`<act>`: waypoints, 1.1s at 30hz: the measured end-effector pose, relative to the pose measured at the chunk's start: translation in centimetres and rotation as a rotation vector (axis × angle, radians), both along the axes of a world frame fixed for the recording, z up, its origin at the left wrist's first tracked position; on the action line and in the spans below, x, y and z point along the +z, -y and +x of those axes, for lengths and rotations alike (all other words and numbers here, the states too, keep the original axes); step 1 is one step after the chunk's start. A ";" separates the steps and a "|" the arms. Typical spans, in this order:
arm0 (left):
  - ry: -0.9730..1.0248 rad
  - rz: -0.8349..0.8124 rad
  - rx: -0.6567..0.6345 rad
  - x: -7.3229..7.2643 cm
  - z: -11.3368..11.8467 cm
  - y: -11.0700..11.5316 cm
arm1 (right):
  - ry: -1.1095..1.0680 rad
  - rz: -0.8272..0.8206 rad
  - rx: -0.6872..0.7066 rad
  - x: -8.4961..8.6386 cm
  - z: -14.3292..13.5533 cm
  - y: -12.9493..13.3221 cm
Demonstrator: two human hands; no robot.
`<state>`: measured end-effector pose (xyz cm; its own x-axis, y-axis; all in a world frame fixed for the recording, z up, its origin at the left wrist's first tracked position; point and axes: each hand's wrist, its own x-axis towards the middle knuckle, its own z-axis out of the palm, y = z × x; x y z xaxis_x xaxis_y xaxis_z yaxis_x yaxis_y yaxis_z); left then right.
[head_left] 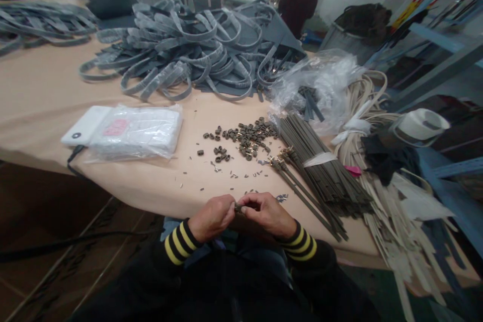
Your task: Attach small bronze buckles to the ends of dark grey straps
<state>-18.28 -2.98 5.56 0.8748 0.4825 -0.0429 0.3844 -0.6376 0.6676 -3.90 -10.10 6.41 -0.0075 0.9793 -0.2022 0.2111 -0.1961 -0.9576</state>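
Observation:
At the table's front edge, my left hand [214, 215] and my right hand [268, 214] meet with fingertips pinched on a small olive strap piece [238, 208]. Fingers cover most of it, so its exact shape is hard to make out. Just beyond lies a pile of small olive strap loops [251, 136], some with gold-coloured metal bits. Tiny metal pieces [233, 175] are scattered between the pile and my hands. To the right lie loose olive straps [305, 198] with gold-coloured hardware at their far ends.
A banded bundle of olive straps [319, 161] lies right, near a clear plastic bag [320, 85] and beige straps [362, 105]. A white device [86, 126] and a plastic-wrapped packet [139, 131] are left. Grey-blue straps [204, 55] heap behind. Two people are in the background.

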 end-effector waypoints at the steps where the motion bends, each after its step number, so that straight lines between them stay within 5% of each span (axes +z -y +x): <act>1: -0.005 -0.007 0.024 -0.1 0.1 -0.1 | -0.019 0.002 -0.004 0.0 -0.1 0.0; 9: 0.280 -0.417 0.600 -1.0 -0.4 -1.7 | -0.411 -0.150 -0.227 -1.0 -0.4 0.2; 17: 0.459 -0.933 0.545 -0.3 0.4 -0.8 | -0.418 -0.150 -0.226 -1.8 -0.4 -0.3; 33: 0.462 -0.956 0.620 -1.4 1.0 -0.8 | -0.434 -0.227 -0.149 -2.0 -0.4 -0.6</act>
